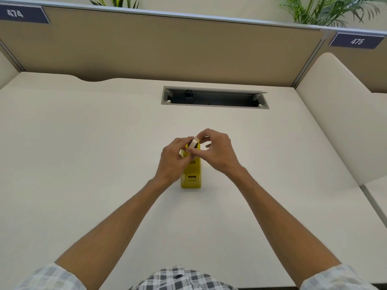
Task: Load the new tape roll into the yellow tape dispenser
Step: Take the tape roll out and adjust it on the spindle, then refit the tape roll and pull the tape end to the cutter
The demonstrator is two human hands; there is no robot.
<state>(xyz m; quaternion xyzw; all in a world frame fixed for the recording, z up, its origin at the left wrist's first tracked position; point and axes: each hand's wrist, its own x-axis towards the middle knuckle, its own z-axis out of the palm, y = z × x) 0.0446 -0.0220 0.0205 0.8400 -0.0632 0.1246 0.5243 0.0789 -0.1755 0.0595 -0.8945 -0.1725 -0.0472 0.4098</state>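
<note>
The yellow tape dispenser stands on the white desk in the middle, its long side running away from me. Just above its far end I hold a pale tape roll with a dark core. My left hand grips the roll from the left with curled fingers. My right hand pinches it from the right with thumb and fingertips. The far part of the dispenser is hidden behind both hands.
A grey cable tray opening is sunk into the desk behind the hands. A beige partition closes the back, with side panels at left and right. Plants show above the partition.
</note>
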